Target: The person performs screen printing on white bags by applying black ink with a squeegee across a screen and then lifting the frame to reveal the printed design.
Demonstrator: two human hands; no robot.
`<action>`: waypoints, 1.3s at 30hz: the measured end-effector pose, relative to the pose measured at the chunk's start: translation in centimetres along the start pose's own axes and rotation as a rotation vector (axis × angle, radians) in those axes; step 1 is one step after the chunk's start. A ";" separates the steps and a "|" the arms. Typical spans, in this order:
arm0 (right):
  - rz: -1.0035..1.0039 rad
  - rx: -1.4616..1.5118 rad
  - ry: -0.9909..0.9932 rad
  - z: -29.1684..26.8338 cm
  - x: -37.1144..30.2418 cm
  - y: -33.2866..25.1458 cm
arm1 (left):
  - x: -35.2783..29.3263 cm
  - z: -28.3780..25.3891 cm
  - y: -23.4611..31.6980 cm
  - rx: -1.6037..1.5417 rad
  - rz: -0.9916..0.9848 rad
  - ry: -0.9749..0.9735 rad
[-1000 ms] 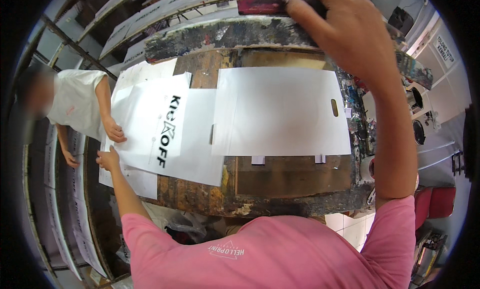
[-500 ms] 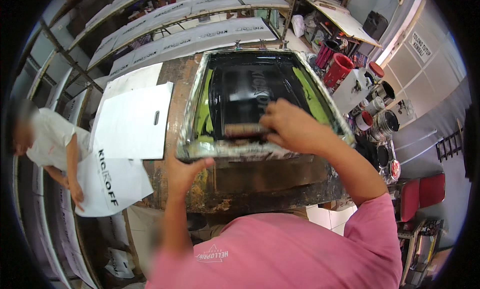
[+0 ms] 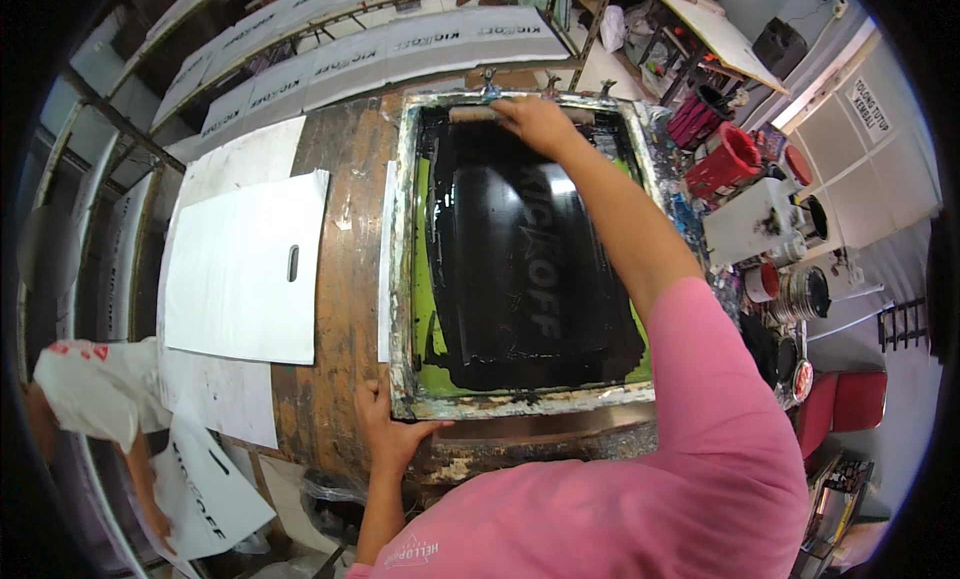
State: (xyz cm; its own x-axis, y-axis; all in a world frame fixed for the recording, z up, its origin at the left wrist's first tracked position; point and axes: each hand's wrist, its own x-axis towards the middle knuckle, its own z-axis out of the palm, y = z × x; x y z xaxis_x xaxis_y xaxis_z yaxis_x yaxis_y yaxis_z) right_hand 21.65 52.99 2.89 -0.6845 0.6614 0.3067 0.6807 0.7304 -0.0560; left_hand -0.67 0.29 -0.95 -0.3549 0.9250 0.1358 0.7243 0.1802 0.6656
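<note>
The left hand (image 3: 385, 434) presses flat on the near left corner of the screen frame (image 3: 400, 279), fingers spread, gripping nothing. The frame lies flat on the worn wooden table (image 3: 340, 279), its long axis running away from the person, its mesh covered in black ink (image 3: 520, 269). At the far edge, the right hand (image 3: 540, 124) is clenched around the squeegee (image 3: 478, 113), which lies crosswise, left to right. A white plastic bag (image 3: 240, 269) lies left of the frame.

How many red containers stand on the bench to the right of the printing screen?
3 clearly: a dark red bucket farthest back, a bright red bucket beside it, and a small red pot nearer. Clutter may hide others.
</note>
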 end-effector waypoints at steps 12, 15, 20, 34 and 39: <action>-0.013 -0.186 0.220 2.3 -3.1 -4.3 | 0.2 -0.1 0.5 0.013 -0.025 0.001; -0.011 -0.121 0.172 0.1 -6.9 -7.6 | 0.0 -0.2 0.9 0.022 -0.037 -0.012; -0.009 0.035 0.158 -1.6 -17.0 -14.2 | 0.0 -0.2 0.9 0.034 -0.005 0.029; 0.093 0.156 -0.154 -11.4 -30.5 -25.5 | -0.2 -0.3 1.3 -0.041 0.021 0.053; 0.060 0.120 -0.171 -14.5 -31.4 -27.2 | -0.3 -1.1 2.9 -0.375 -0.084 0.066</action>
State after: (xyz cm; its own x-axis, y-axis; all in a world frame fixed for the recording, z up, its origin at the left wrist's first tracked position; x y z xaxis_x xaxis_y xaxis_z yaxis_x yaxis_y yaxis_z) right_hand 28.46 9.90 8.50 -0.6848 0.7163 0.1338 0.6929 0.6969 -0.1850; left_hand 0.94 0.16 1.75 -0.4497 0.8866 0.1084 0.4288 0.1078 0.8970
